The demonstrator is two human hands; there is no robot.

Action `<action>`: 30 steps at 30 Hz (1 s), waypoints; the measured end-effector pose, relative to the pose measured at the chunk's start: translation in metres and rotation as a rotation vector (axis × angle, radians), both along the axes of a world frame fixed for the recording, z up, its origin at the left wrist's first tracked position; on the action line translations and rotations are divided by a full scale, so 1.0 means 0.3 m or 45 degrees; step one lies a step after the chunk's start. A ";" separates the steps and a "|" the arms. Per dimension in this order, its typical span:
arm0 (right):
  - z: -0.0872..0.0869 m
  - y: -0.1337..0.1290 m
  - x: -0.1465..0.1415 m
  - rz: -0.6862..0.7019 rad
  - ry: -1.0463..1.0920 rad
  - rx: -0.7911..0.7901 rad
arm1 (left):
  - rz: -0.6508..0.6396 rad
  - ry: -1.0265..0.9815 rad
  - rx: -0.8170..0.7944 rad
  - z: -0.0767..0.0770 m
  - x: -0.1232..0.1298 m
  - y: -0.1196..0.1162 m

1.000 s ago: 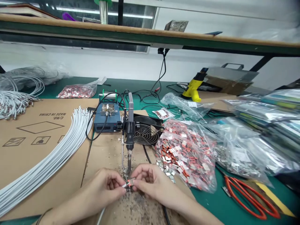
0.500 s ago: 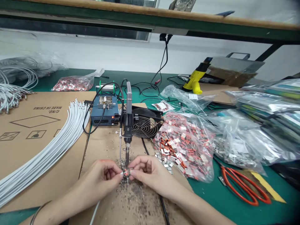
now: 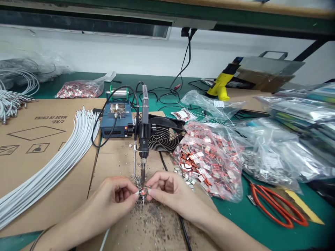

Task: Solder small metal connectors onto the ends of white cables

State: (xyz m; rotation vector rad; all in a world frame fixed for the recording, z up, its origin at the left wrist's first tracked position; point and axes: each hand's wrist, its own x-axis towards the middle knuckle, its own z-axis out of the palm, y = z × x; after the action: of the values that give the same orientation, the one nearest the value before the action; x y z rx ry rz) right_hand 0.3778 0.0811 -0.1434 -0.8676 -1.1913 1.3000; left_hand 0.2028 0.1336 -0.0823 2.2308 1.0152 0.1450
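My left hand (image 3: 116,195) and my right hand (image 3: 170,190) meet just under the tip of a clamped vertical soldering iron (image 3: 143,170). Between my fingertips is a small red-and-metal terminal (image 3: 143,191). My right hand pinches it, while my left hand pinches the end of a thin white wire (image 3: 137,192) at the terminal. The iron's tip sits directly above the terminal, and my fingers partly hide the joint. Below my hands, metal scraps litter the cardboard work sheet (image 3: 115,164).
A blue soldering station (image 3: 115,120) and a black-framed fan (image 3: 163,138) stand behind the iron. To the right lie a plastic bag of red-and-silver terminals (image 3: 209,162) and red-handled scissors (image 3: 277,205). A bundle of white cables (image 3: 52,164) fans out on the left.
The whole view has shifted, with the bench sitting higher in the frame. My hands have stayed at the iron tip, still pinching the terminal and wire.
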 end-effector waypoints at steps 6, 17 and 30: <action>0.002 0.000 0.002 -0.008 -0.035 -0.031 | -0.005 0.023 0.028 0.001 -0.004 0.005; 0.004 0.004 0.006 0.014 0.005 -0.045 | -0.007 0.055 0.066 0.006 -0.004 -0.003; -0.002 0.015 -0.004 0.014 0.038 -0.147 | 0.023 0.138 0.091 -0.005 0.009 0.011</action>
State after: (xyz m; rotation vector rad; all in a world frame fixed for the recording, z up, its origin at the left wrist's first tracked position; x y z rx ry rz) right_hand 0.3766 0.0857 -0.1441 -0.9228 -1.1078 1.3971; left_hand 0.2054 0.1368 -0.0838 2.3158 1.1041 0.0703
